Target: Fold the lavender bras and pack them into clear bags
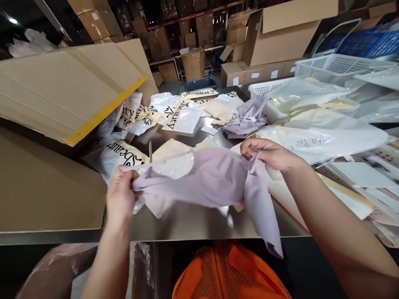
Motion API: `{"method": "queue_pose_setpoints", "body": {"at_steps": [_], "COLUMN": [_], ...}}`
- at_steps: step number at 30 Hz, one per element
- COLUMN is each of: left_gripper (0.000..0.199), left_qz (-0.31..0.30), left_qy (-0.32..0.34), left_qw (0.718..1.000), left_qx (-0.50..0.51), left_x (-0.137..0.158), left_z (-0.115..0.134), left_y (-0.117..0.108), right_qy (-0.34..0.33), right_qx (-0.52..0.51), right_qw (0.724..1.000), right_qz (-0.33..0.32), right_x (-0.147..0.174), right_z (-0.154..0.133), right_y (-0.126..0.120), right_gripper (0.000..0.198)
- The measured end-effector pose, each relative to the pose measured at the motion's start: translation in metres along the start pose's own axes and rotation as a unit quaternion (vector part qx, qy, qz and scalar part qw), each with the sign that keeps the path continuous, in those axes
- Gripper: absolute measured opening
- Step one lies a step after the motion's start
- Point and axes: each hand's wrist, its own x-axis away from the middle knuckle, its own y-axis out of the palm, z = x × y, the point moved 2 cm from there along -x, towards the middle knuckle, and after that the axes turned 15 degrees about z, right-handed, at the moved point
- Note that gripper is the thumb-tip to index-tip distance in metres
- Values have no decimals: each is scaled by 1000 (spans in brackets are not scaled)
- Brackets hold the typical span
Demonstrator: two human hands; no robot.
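Note:
A pale lilac bra point(218, 176) is stretched sideways between my two hands, above the near part of the dark table point(193, 226). My left hand point(120, 195) is closed round one end of it, where a thin strap runs along the top. The upper edge at the other end is pinched in my right hand point(269, 153), and a loose flap of fabric hangs down below it. Behind it lies a crumpled lilac garment point(247, 116). Plastic bags printed "beauty" point(182, 115) are spread over the table's far side.
A large open cardboard box point(52, 182) stands at the left, its flap leaning over the table. Clear bags of garments point(324, 135) and white plastic baskets point(336, 64) fill the right side. More cartons point(283, 37) stand behind, near a dark bin point(201, 84).

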Motion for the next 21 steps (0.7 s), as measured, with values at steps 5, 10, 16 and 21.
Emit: {"method": "queue_pose_setpoints", "body": {"at_steps": [5,10,16,21], "left_gripper": [17,22,18,28], "left_qz": [-19,-82,-54,-74], "left_qy": [-32,22,100,152], "left_qw": [975,876,837,884], "left_qx": [-220,-475,-535,-437], "left_x": [-42,-77,-80,11], "left_z": [-8,-60,-74,-68], "left_y": [-49,-67,-63,-60], "right_qy": [-4,31,-79,-133], "right_qx": [67,271,469,545], "right_qw": [991,924,842,785], "right_qz": [118,268,255,262], "right_x": [0,-3,-4,64], "right_z": [35,55,47,57], "right_y": [-31,-63,-65,11], "right_gripper": [25,17,39,37]}}
